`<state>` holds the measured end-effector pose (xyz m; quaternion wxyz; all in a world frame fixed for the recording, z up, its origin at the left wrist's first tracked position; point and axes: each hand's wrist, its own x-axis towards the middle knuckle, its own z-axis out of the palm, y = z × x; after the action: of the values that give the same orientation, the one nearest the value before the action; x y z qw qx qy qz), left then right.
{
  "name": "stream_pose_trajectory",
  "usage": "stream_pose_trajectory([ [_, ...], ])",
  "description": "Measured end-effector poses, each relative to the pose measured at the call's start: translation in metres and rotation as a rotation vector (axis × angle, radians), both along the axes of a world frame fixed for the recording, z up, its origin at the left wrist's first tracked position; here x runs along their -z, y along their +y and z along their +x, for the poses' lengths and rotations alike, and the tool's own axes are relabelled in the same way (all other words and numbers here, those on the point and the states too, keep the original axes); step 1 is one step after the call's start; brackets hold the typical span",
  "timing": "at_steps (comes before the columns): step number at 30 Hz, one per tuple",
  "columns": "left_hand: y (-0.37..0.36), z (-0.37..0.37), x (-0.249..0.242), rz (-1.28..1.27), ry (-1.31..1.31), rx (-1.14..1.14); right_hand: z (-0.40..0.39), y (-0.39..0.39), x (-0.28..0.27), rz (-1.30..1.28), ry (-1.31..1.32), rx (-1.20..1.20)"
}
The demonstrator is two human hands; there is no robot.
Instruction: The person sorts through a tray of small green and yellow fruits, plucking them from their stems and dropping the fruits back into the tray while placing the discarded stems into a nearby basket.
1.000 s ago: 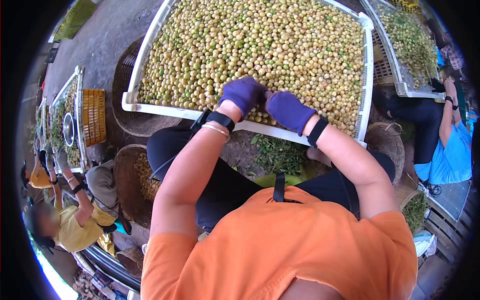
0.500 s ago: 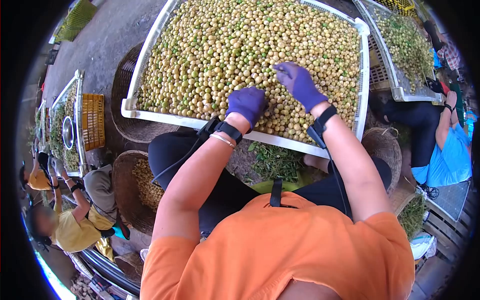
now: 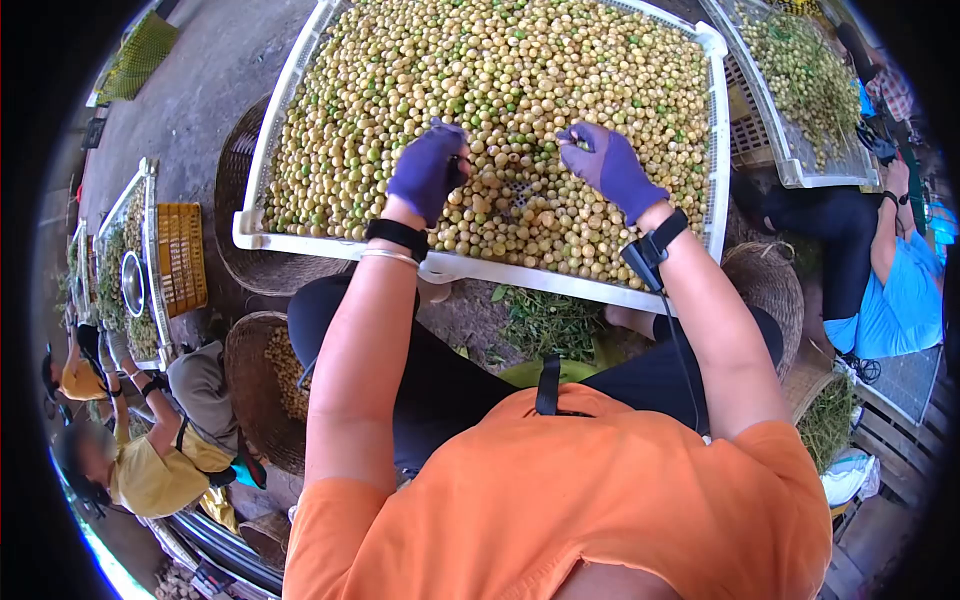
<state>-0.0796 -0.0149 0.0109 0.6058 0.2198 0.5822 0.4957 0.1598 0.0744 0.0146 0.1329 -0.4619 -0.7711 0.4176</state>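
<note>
A large white-rimmed tray holds a layer of small round yellow-green fruits. Over its near half is my left hand, in a purple glove, with the fingers curled together; what they hold, if anything, is hidden. My right hand, gloved alike, is to the right above the fruits, thumb and forefinger pinched at something too small to name. Between the two hands the fruit layer is thin, and a bit of the mesh bottom shows.
Wicker baskets stand left and right of my legs. Green leaves lie below the tray. Co-workers sit left and right. Another tray is at upper right, and a yellow crate at left.
My left hand has moved left and up, away from the tray's near edge. My right hand has shifted slightly, its fingers now pinched. A bare patch of mesh shows between them.
</note>
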Motion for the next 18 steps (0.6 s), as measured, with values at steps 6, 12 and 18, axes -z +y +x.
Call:
stream_pose_trajectory([
  [6,0.031,0.057,0.005,-0.043,1.236,0.740,-0.025,0.012,0.033,0.561,-0.005,-0.322],
  [12,0.018,0.074,0.004,0.007,1.534,0.801,-0.031,0.000,0.036,0.618,-0.465,-0.388],
  [18,0.023,0.073,0.017,-0.059,1.490,0.817,-0.036,-0.001,0.037,0.581,-0.549,-0.388],
])
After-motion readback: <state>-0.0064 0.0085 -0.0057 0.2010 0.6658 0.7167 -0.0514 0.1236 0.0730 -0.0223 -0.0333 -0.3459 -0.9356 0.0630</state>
